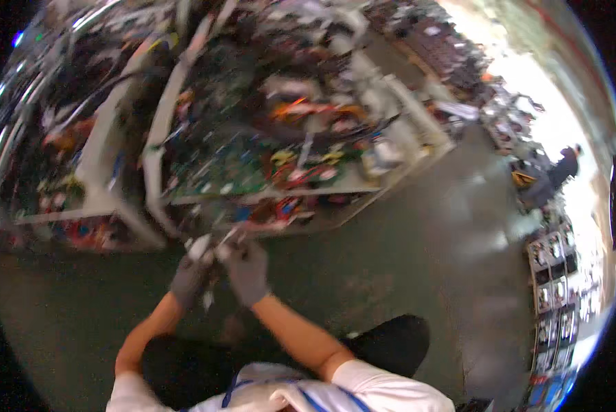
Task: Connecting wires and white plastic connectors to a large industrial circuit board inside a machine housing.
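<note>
Both hands wear grey gloves and meet in front of the near edge of a large bin. My left hand (190, 275) is closed, with a small whitish piece (199, 247) at its fingertips. Close beside it, my right hand (247, 271) has its fingers pinched together near the same spot. A thin pale strip (208, 299) hangs below, between the hands. Blur hides what exactly the fingers hold.
The pale-walled bin (155, 165) ahead holds green circuit boards (219, 172) and orange-red cables (315, 110). Another filled bin (98, 165) stands left. Grey floor (390, 268) lies right. Racks of parts (555, 295) and a distant person (565, 168) are farther right.
</note>
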### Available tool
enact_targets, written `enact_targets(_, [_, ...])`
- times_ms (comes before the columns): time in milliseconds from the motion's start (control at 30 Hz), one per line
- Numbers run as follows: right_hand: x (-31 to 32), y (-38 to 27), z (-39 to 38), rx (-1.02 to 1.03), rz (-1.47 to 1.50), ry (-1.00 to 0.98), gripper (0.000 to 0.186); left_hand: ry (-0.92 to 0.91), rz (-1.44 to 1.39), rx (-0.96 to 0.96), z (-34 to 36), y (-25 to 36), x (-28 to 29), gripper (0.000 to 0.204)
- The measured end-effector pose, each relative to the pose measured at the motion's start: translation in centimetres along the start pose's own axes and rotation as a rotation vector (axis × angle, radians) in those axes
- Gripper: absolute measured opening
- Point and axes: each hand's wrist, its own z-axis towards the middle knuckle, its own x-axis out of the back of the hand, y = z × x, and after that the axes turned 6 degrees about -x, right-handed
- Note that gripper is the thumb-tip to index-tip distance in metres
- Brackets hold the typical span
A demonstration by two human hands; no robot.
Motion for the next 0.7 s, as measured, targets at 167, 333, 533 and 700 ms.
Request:
enact_targets(167, [1.8, -3.3, 3.0, -0.503, 0.556, -0.050, 0.018, -0.081, 0.033, 0.216, 0.0, 0.9, 0.8, 0.023])
enact_targets(333, [1.0, -4.7, 3.1, -0.490, 0.572, -0.192, 0.015, -0.135, 0.093, 0.150, -0.8, 1.5, 3.1, 0.020])
enact_targets(533, [1.9, -5.5, 3.9, -0.419, 0.594, -0.159, 0.013, -0.099, 0.289, 0.032, -1.2, 3.5, 2.7, 0.019])
enact_targets(700, [2.2, -6.9, 3.5, -0.376, 0.548, -0.158, 0.017, -0.117, 0.499, -0.182, -0.5, 4.1, 3.4, 0.020])
